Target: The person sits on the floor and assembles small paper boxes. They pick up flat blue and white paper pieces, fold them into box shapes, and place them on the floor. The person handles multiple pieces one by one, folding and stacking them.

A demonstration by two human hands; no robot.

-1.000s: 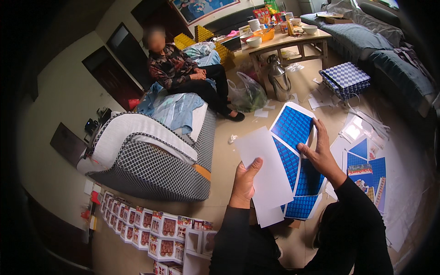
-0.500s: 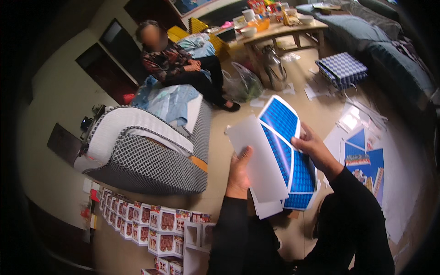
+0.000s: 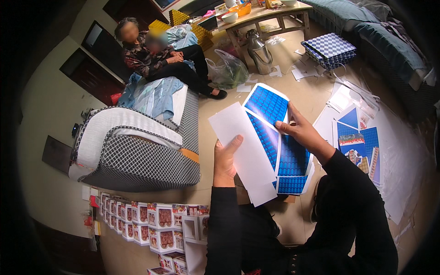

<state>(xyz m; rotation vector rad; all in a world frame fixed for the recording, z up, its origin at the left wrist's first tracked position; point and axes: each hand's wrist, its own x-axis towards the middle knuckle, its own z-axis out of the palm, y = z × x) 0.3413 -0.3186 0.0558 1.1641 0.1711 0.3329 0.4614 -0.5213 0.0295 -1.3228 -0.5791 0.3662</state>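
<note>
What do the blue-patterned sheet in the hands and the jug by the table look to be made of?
Blue-patterned sheet: printed card, probably; die-cut, creased into flat panels, plain white back.
Jug: likely polished metal, silvery with bright reflections.

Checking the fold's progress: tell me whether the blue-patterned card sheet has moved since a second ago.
Cannot tell: the camera itself shifted; the card sheet looks much the same against both hands.

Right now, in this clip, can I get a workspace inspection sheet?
Surface: tan tiled floor, no table under the hands.
Job's things: flat blue-patterned box blank, white inside facing left.
Clutter: printed sheets on the floor; rows of folded boxes.
Grippers: left hand and right hand each grip the blank.
Cables: nothing seen.
Surroundings: folded mattress, seated person, metal kettle, low table.
</note>
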